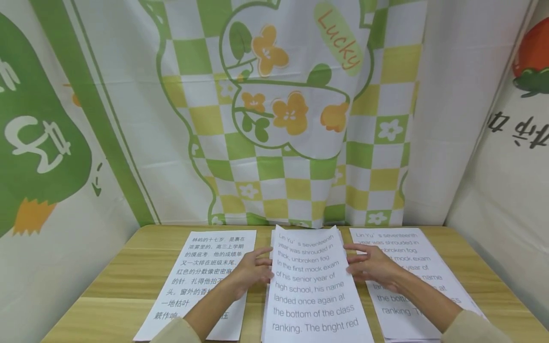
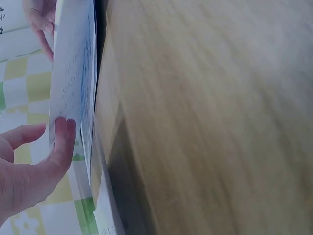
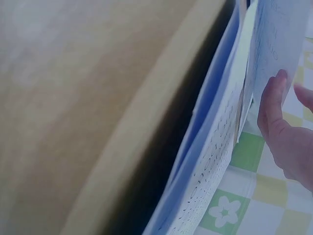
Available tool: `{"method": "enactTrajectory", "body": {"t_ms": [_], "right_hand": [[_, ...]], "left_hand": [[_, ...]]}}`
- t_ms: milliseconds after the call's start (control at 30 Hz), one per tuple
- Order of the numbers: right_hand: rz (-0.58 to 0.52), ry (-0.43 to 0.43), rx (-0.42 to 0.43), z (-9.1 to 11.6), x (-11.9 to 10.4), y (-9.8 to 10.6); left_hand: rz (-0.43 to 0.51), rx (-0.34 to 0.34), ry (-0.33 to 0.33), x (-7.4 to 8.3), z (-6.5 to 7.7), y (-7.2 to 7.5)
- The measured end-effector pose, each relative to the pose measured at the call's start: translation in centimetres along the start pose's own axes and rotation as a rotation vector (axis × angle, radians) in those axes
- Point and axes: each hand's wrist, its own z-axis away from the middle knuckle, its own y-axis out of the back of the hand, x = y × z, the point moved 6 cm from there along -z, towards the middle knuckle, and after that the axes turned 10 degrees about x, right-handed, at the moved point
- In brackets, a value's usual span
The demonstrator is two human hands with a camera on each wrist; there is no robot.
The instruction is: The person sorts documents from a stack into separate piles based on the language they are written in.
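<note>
In the head view, a printed sheet of paper with English text lies over other sheets in the middle, its upper corners lifted. My left hand is at its left edge, fingers touching the paper. In the left wrist view, that hand's fingertips rest against the sheet, with the thumb standing apart from them. On the opposite edge is my right hand. The right wrist view shows its fingers at the sheet, the thumb likewise apart.
A page with Chinese text lies on the left, partly under my left forearm. More English-printed sheets lie on the right beneath my right arm. The wooden table meets a green-and-yellow checked curtain at the back, with cloth walls on either side.
</note>
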Motion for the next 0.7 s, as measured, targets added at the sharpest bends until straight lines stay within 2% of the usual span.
{"method": "enactTrajectory", "body": {"t_ms": [233,400,567,700], "right_hand": [[0.021,0.032,0.005,0.2,-0.2,0.7],[0.0,0.046,0.016,0.3,-0.3,1.9],[0.007,0.04,0.031,0.7,-0.1,3.8],[0.011,0.042,0.036,1.1,0.1,5.5]], "left_hand": [[0.047,-0.053,-0.029,0.8,0.3,-1.2],[0.058,-0.046,-0.036,1.3,-0.1,-2.3],[0.045,-0.028,-0.017,1.6,-0.6,-4.1],[0.07,-0.022,0.014,1.8,-0.9,-5.9]]}}
